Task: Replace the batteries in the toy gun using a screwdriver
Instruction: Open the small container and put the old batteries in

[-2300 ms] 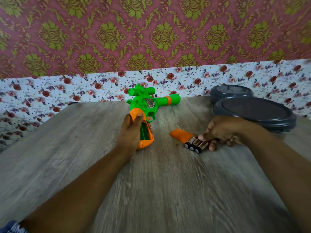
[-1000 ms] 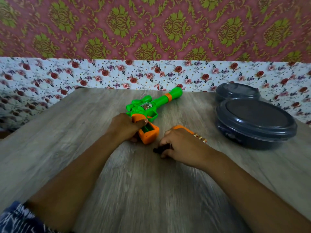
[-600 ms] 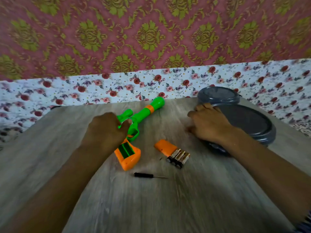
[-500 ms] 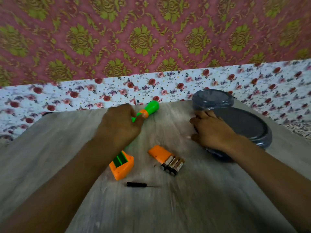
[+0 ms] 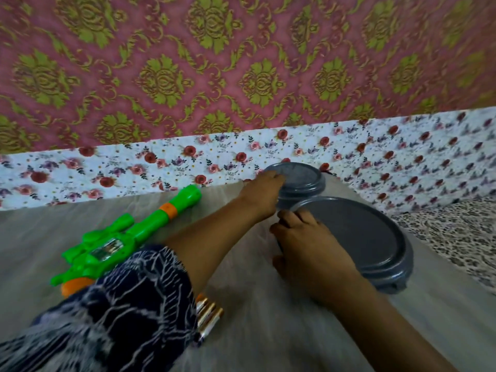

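Two grey lidded tubs sit at about 2 o'clock on the table (image 5: 268, 342), and both hands are on them right now. Left hand (image 5: 264, 193) reaches across to the small container (image 5: 300, 181), fingers curled round the near edge of its lid. Right hand (image 5: 308, 251) sits against the left rim of the big container (image 5: 357, 237), fingers bent over the edge; can't tell if it's actually gripping or just bracing.

My guess is fresh cells are in one of those tubs. To do it well: pin the base with one hand, pry the lid up at one spot with the other, and don't yank or the tub skids into the wall.

Toy gun (image 5: 126, 240) lies untouched at 9 o'clock, muzzle pointing toward 1 o'clock. The batteries (image 5: 208, 315) are at 6 o'clock, just peeking out beside the patterned sleeve (image 5: 120, 304).

Hard to see: the sleeve covers the gun's grip, so the battery bay is hidden. No screwdriver or cover in sight. Tub contents unknown. Everything's a bit motion-blurred.
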